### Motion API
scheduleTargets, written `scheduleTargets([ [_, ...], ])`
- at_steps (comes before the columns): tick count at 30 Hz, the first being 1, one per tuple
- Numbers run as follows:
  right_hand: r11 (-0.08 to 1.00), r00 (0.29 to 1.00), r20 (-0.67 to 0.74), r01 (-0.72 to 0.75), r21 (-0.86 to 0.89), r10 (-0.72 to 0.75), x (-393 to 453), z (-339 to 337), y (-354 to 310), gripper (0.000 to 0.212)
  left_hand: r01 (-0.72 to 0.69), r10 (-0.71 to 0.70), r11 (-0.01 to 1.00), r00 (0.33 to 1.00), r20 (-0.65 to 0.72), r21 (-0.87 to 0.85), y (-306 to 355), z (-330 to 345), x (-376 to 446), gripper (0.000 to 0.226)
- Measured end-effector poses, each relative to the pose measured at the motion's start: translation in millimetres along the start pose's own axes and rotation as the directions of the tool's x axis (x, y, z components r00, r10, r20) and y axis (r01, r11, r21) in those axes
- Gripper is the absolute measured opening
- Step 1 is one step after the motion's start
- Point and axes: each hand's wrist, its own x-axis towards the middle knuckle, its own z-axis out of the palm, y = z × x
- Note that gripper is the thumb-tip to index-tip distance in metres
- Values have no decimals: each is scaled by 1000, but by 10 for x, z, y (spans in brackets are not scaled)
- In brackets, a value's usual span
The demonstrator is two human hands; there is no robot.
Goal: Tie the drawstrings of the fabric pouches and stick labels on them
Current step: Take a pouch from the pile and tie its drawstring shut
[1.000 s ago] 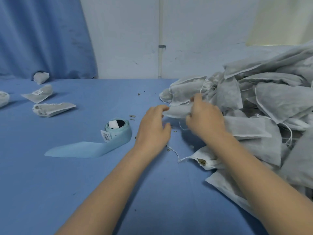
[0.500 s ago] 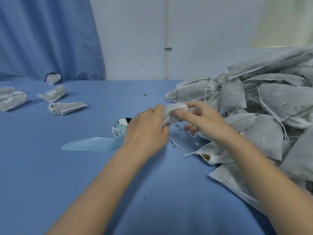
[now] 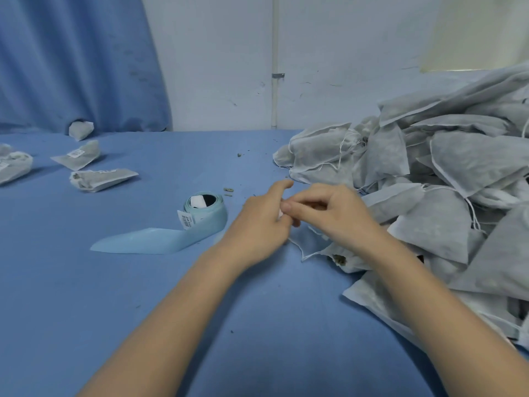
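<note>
My left hand [image 3: 262,222] and my right hand [image 3: 329,214] meet above the blue table, both pinching the gathered top of one grey fabric pouch [image 3: 310,242]. Most of that pouch is hidden under my right hand; its white drawstring [image 3: 300,250] trails down onto the table. A big heap of grey pouches [image 3: 429,173] fills the right side. A roll of light blue label tape [image 3: 204,213] lies left of my hands, its strip unrolled toward the left.
Several tied, labelled pouches [image 3: 100,177] lie at the far left, one [image 3: 80,129] against the blue curtain. Small dried bits [image 3: 229,190] are scattered on the blue table cloth [image 3: 143,296]. A white wall stands behind.
The pouch has been drawn out of the heap toward me. My hands have closed together on its top, and my right hand now covers it.
</note>
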Motion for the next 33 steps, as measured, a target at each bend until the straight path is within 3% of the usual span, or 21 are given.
scheduleTargets([
  [3, 997, 998, -1, -64, 41, 64, -11, -45, 17, 17, -36, 39, 996, 999, -31, 87, -50, -25, -50, 43],
  [7, 994, 993, -54, -106, -24, 105, -9, -44, 17, 29, -85, 87, 996, 995, -55, 29, -100, -115, -112, 16],
  [9, 990, 984, -121, -135, -44, 129, -1, -23, -23, 39, -100, 101, 995, 990, -97, 8, -107, -143, -128, 24],
  [12, 951, 938, -175, -281, 128, 300, 35, -21, -78, 48, -60, 45, 993, 990, -134, -105, -98, -145, -140, 29],
  [14, 812, 888, -10, -415, 410, 459, 49, -20, -90, 44, -27, 4, 983, 992, -130, -181, -87, -120, -146, 30],
  [16, 465, 825, 309, -532, 708, 473, 56, 15, -78, 32, 29, -73, 945, 990, -124, -326, -95, -98, -127, 26],
  [17, 298, 808, 405, -549, 781, 427, 52, 44, -75, 25, 55, -120, 898, 985, -124, -436, -100, -100, -121, 22],
  [19, 120, 822, 438, -508, 853, 365, 39, 108, -66, 15, 81, -199, 759, 973, -113, -646, -100, -112, -126, 12],
  [21, 60, 855, 391, -435, 899, 341, 43, 176, -76, 16, 84, -236, 665, 966, -102, -742, -86, -108, -144, 9],
  [25, 101, 904, 336, -372, 923, 264, 46, 251, -80, 36, 69, -301, 669, 935, -186, -740, -78, -81, -172, 12],
  [27, 233, 914, 330, -383, 894, 236, 42, 256, -73, 40, 64, -306, 734, 920, -245, -676, -85, -80, -177, 14],
  [30, 540, 918, 320, -396, 743, 235, 39, 267, -80, 46, 75, -290, 831, 904, -313, -552, -79, -54, -185, 12],
  [33, 649, 905, 379, -406, 643, 191, 38, 276, -104, 53, 99, -299, 854, 896, -327, -511, -61, -61, -190, 14],
])
